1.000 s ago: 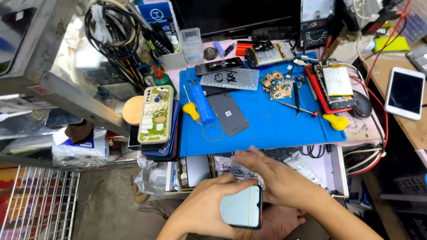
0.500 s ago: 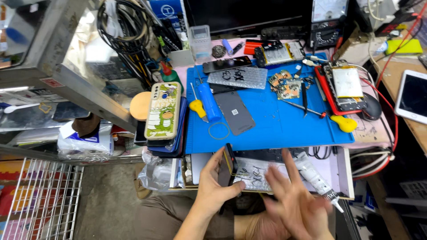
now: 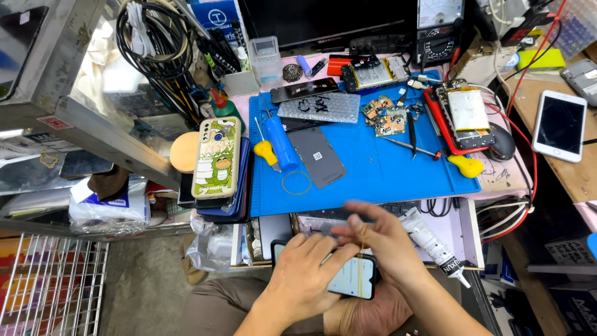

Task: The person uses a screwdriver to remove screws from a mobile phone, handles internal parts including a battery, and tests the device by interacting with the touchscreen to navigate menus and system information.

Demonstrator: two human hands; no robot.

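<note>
A smartphone [image 3: 351, 277] with a pale lit screen sits low in the view, over the person's lap and just below the front edge of the table [image 3: 497, 177]. The left hand [image 3: 308, 270] lies over the phone's left part, fingers curled onto its face and edge, grasping it. The right hand [image 3: 385, 246] comes in from the right and rests over the phone's top right part, fingers bent and partly blurred; a thin yellow rubber band [image 3: 360, 258] runs down across the screen between the two hands, and the right hand's fingers seem to pinch it, though the blur keeps that from being sure.

Just beyond the right hand lies a white glue tube [image 3: 432, 242] with a black nozzle, slanting down to the right in an open drawer [image 3: 463, 233]. Beyond both hands spreads a blue work mat [image 3: 373, 168]. On it, ahead of the left hand, are a grey phone back cover [image 3: 317, 155], another rubber ring [image 3: 296, 183] and a blue-handled screwdriver [image 3: 281, 146]. Farther left of the left hand stands a stack of phones topped by a green cartoon case [image 3: 216, 157]. Far to the right of the right hand, a white phone [image 3: 559, 124] lies on a wooden surface.
</note>
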